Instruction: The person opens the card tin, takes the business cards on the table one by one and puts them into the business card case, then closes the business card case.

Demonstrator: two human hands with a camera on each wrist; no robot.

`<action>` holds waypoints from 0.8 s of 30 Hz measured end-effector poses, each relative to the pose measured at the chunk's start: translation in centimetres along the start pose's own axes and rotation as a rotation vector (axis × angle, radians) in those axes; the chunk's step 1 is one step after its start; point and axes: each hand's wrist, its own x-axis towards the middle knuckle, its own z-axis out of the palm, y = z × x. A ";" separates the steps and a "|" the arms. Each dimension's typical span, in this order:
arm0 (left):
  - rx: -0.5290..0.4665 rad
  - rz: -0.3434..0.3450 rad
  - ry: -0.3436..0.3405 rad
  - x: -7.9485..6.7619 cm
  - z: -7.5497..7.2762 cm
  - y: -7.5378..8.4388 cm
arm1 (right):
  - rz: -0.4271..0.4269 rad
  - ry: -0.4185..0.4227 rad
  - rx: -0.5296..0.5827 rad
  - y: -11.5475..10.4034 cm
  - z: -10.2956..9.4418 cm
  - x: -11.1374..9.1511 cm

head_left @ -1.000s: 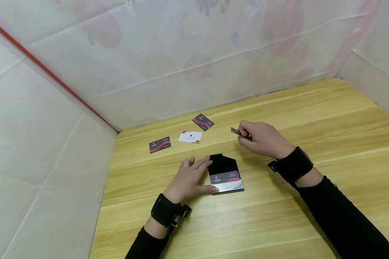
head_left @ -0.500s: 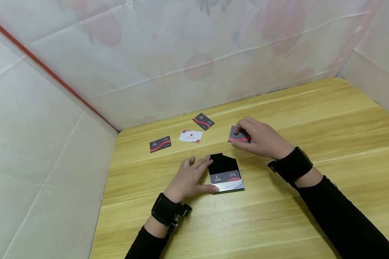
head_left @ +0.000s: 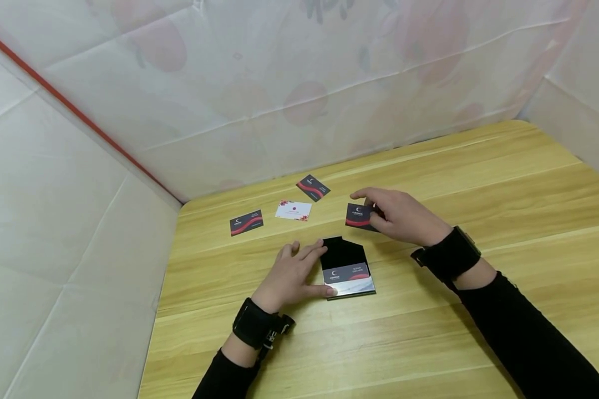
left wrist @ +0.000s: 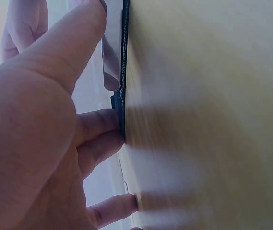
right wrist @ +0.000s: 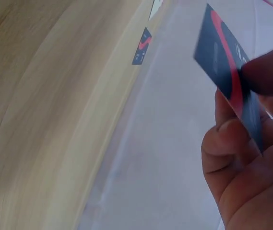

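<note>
Presently, we note left hand [head_left: 292, 277] spread, fingers loosely extended, thumb on silvery plate [head_left: 355, 286] of card case [head_left: 343, 252], two fingertips at its left edge. Case lies opened on desk [head_left: 429, 343]; grey card [head_left: 345, 273] shows above plate. Right hand [head_left: 401, 215]: thumb and bent finger pinch dark card [head_left: 356, 213] with red wave, raised off desk near case's far end. We count three loose cards farther left: two dark [head_left: 247, 223] [head_left: 313, 188], white floral one [head_left: 293, 210] between.
</note>
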 end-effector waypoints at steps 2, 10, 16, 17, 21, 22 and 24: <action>-0.001 0.000 -0.001 0.0 0.0 0.0 | -0.010 -0.011 0.001 -0.1 0.1 0.0; 0.001 0.000 0.004 -0.1 -0.2 0.1 | -0.031 -0.084 0.073 -0.9 0.2 0.1; 0.002 -0.003 0.005 0.0 -0.2 0.1 | -0.058 -0.131 0.100 -1.7 0.9 0.1; 0.003 -0.004 0.005 0.0 -0.2 0.1 | -0.061 -0.139 0.100 -1.8 1.1 0.1; 0.006 -0.007 0.001 0.1 -0.1 0.1 | -0.065 -0.170 0.106 -2.4 1.8 0.1; 0.007 -0.006 0.001 0.1 -0.1 0.1 | -0.068 -0.177 0.104 -2.6 2.0 0.1; 0.009 -0.002 0.001 0.1 -0.1 0.1 | -0.079 -0.190 0.101 -2.8 2.4 0.1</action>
